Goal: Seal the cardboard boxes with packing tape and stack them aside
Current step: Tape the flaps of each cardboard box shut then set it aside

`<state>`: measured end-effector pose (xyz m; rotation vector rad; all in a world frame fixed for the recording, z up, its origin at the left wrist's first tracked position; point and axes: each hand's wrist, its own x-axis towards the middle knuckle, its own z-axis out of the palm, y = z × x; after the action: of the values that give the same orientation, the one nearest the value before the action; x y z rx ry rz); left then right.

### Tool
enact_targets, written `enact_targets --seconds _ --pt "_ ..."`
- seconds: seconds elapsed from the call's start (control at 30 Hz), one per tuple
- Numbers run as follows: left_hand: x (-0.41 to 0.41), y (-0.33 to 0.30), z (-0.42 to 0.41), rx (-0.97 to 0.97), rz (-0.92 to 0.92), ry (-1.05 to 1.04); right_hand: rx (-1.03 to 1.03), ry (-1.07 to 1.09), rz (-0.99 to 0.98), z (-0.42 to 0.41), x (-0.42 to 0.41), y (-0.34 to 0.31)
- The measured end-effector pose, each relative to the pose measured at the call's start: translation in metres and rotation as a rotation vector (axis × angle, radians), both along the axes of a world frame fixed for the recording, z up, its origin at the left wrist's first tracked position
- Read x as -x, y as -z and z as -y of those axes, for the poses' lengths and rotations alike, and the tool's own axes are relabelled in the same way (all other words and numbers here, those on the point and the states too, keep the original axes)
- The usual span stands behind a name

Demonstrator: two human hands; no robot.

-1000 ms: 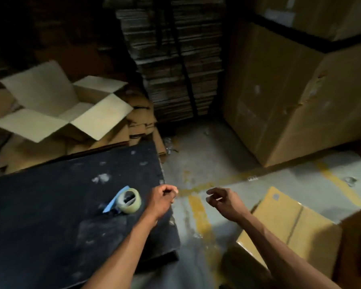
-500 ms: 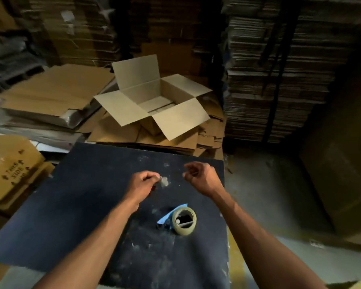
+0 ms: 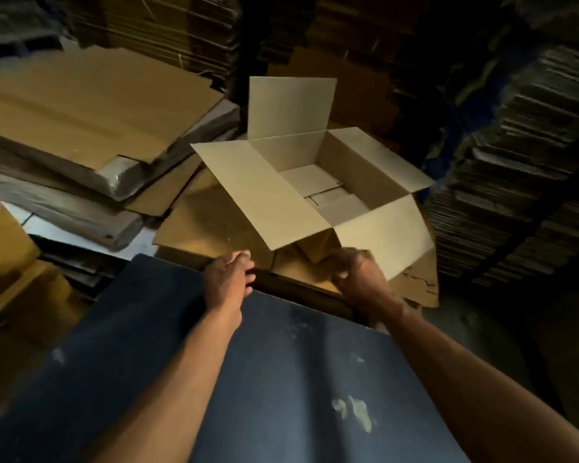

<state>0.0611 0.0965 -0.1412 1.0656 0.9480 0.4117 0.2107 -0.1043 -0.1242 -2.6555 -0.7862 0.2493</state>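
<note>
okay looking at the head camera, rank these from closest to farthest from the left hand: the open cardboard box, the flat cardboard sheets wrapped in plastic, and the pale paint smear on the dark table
From the left hand:
1. Open cardboard box, just ahead and to the right, its near flap almost at the fingertips.
2. Pale paint smear, on the dark table, back toward the person and to the right.
3. Plastic-wrapped flat cardboard sheets, far ahead on the left.

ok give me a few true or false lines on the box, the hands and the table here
1. The cardboard box has all four top flaps open. True.
2. The box stands on the dark table. False: it sits on flattened cardboard beyond the table's far edge.
3. The left hand holds a tape roll. False: it holds nothing, and no tape shows.
4. Both hands, including the right hand, reach toward the box. True.
</note>
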Motion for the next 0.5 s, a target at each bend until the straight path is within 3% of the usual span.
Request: enact_targets --seconds 0.17,0.33,0.5 --pt "-0.052 0.015 -0.063 0.114 0.038 0.133 0.351 0.053 0.044 -0.071 -0.091 0.013" --pt "-0.08 0.023 -0.081 0.174 0.069 0.393 0.294 0.135 0.07 -0.08 -0.134 0.039" --pt "-0.074 0.004 -0.081 0.158 0.165 0.396 0.28 0.101 0.148 -0.069 -0.119 0.017"
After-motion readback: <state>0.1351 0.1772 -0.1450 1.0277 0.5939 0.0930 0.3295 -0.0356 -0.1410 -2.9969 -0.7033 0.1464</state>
